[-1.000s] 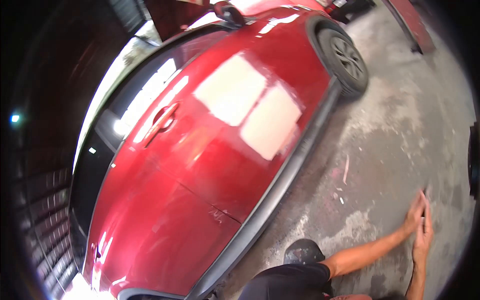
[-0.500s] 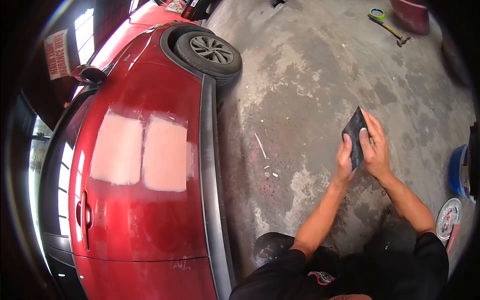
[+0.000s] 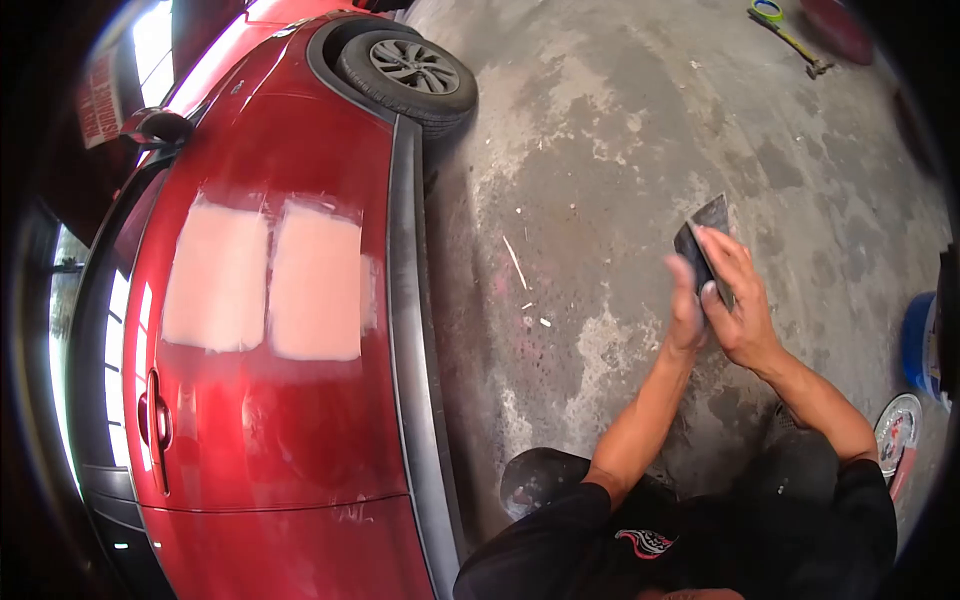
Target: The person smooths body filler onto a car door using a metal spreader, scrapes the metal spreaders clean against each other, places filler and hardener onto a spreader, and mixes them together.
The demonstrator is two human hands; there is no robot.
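In front of my body, my right hand (image 3: 742, 312) grips a dark sheet of sandpaper (image 3: 712, 213), with its fingers across the face and its thumb low at the near edge. The sheet looks folded or doubled, with a pointed corner sticking up past the fingertips. Beside its left edge, my left hand (image 3: 686, 308) is slightly blurred, a digit stretched upward and apart from the sheet; its other fingers are mostly hidden. To the left stands a red car door (image 3: 290, 430) bearing a left pinkish filler patch (image 3: 215, 278) and a right pinkish filler patch (image 3: 317, 285).
The car's front wheel (image 3: 415, 75) is at the top. A hammer (image 3: 790, 42) and a roll of green tape (image 3: 767, 9) lie on the concrete floor (image 3: 590, 180). At right are a blue bucket (image 3: 918, 340) and a round lid (image 3: 898, 432).
My left thumb has lifted off the sheet's face. My right fingers have come over the sheet, which now looks folded and shows a raised corner. The camera view has shifted slightly.
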